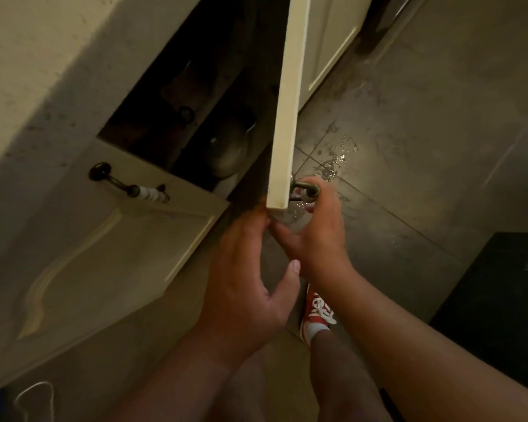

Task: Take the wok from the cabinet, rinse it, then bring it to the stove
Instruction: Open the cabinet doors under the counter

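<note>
A cream cabinet door stands swung open, seen edge-on. My right hand is curled around its dark metal handle near the door's lower corner. My left hand is just below that corner, fingers apart, fingertips touching the door's edge. Inside the dark cabinet a rounded metal pan or lid glints on the lower shelf; whether it is the wok I cannot tell. A dark ring-shaped handle shows deeper inside.
The neighbouring cabinet door at the left is closed, with a dark and white handle. A wet patch shines on the grey tiled floor. My red shoe is below my hands. A black object sits at the right.
</note>
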